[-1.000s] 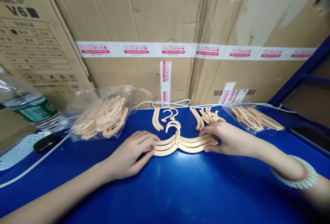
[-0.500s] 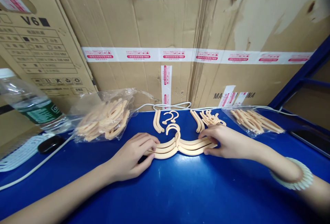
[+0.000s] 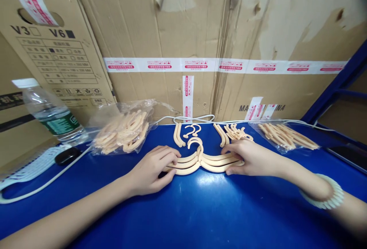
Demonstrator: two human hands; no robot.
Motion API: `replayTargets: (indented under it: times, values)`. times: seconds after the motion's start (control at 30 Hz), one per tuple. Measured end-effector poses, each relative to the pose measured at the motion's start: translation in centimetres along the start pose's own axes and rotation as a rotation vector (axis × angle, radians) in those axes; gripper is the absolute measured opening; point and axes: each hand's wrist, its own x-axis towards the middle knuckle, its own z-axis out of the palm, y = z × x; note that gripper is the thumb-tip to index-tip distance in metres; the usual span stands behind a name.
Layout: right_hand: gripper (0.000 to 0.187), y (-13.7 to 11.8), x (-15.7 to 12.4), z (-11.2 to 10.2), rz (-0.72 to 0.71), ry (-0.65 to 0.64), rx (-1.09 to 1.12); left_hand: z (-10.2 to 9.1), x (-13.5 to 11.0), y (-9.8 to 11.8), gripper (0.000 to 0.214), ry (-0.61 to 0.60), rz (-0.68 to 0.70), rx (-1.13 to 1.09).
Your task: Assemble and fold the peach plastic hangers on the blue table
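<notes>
Left hand (image 3: 160, 169) obscures the left outer ends of the stacked hangers (image 3: 187, 171); right hand (image 3: 247, 158) partly covers the right ends and conceals part of the loose hooks (image 3: 233, 130). Dark flat device (image 3: 347, 158): cut off at right edge. Left forearm (image 3: 88, 207): cropped by frame. Small print on left carton (image 3: 86, 44): blurred, illegible.

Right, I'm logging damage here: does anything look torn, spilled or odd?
Yes: the large brown cardboard panel behind the blue tabletop looks damaged, its surface peeled into pale patches near the top. The stacked beige curved hangers show no obvious damage.
</notes>
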Motion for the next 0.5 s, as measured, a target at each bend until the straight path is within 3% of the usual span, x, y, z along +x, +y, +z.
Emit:
replayTargets:
  times: [0.13,0.27,0.37,0.47,0.5]
  values:
    - [0.035,-0.1,0.1,0.1,-0.002,0.002,-0.003,0.0,-0.1,0.1,0.011,0.02,0.016,0.017]
    - [0.03,0.1,0.0,0.4,-0.039,0.11,0.017,0.0,0.0,-0.1,0.013,0.109,0.049,0.048]
    - [0.024,0.0,-0.2,0.4,-0.119,0.331,0.039,-0.3,0.1,0.5,0.016,0.244,0.128,0.1]
    - [0.02,-1.0,-0.5,0.0,-0.198,0.684,0.105,-0.5,-0.7,2.5,0.017,0.43,0.333,0.166]
    - [0.019,-1.5,-0.6,-0.3,-0.215,0.79,0.128,-0.5,-1.1,3.4,0.011,0.448,0.343,0.164]
